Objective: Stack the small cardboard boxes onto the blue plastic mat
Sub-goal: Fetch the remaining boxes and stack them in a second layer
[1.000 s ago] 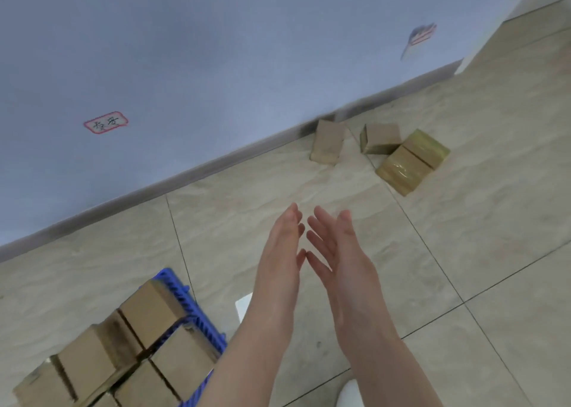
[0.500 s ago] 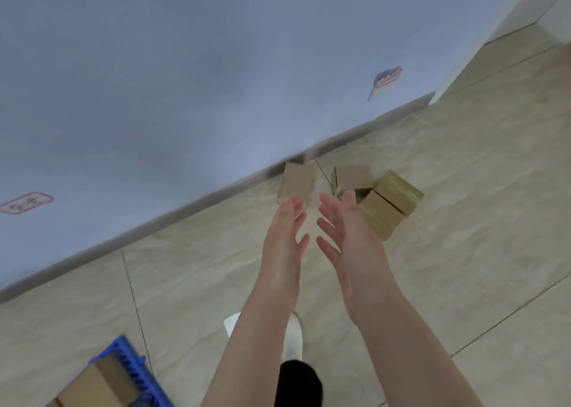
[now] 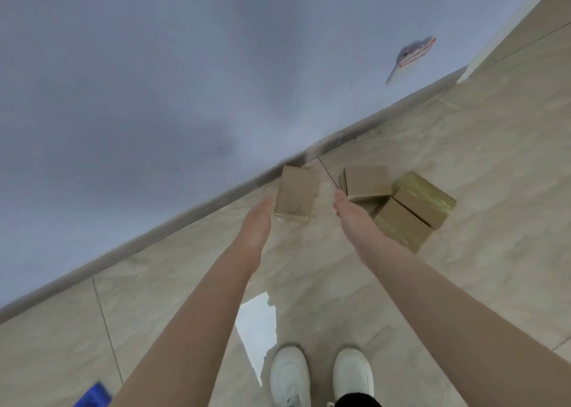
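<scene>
Several small cardboard boxes lie on the floor by the wall. A flat brown box [image 3: 296, 192] lies nearest the baseboard. A second brown box [image 3: 366, 181] sits to its right, with two tape-wrapped boxes [image 3: 422, 199] [image 3: 401, 225] beside it. My left hand [image 3: 257, 221] reaches forward with straight fingers, just left of the flat box and not holding it. My right hand [image 3: 350, 211] stretches out flat between the flat box and the second box, holding nothing. Only a corner of the blue plastic mat [image 3: 92, 396] shows at the bottom left.
A grey-blue wall [image 3: 154, 97] with a baseboard runs diagonally behind the boxes, with a red-edged label [image 3: 412, 55] on it. The floor is beige tile [image 3: 463, 283]. My two white shoes [image 3: 290, 375] [image 3: 353, 372] stand at the bottom.
I have stepped closer to the loose boxes. My hands have spread apart and reached down to either side of the flat box. The mat and its stacked boxes have slid almost out of view.
</scene>
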